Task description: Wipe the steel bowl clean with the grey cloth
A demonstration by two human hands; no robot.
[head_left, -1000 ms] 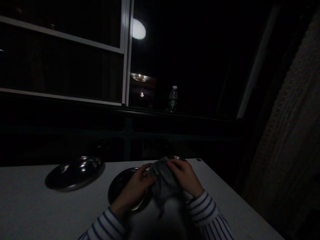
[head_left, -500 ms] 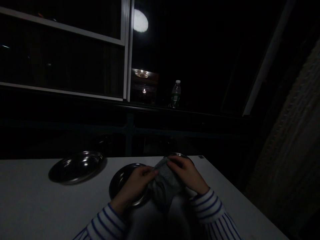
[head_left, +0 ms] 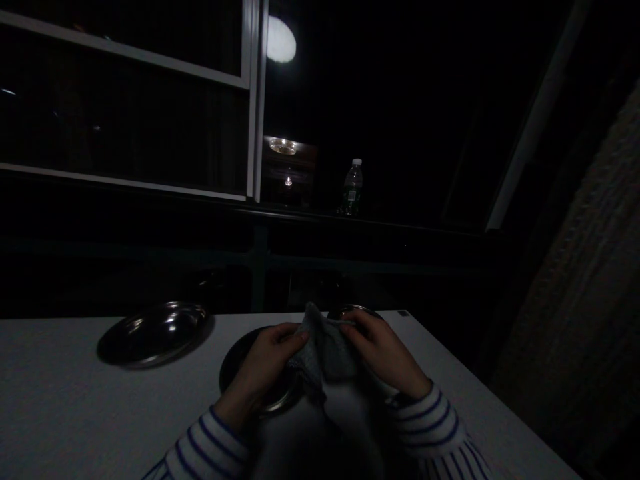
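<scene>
Slightly farther apart than before are the left hand (head_left: 264, 365) and the right hand (head_left: 386, 348), both pinching the grey cloth (head_left: 334, 348), which lies at three o'clock from the left fingers, nine o'clock from the right, hanging toward six o'clock, long axis unclear.

A: State positions on the table (head_left: 65, 413).
B: Outer dish (head_left: 153, 337) at left; middle dish (head_left: 236, 357) behind the left hand (head_left: 265, 363); rear dish (head_left: 341, 311) behind the right hand (head_left: 385, 353) (partly hidden by it).
A: Cloth (head_left: 330, 347)?
B: Between both hands. Bottle (head_left: 353, 190): on the ledge (head_left: 285, 211), behind the table.
</scene>
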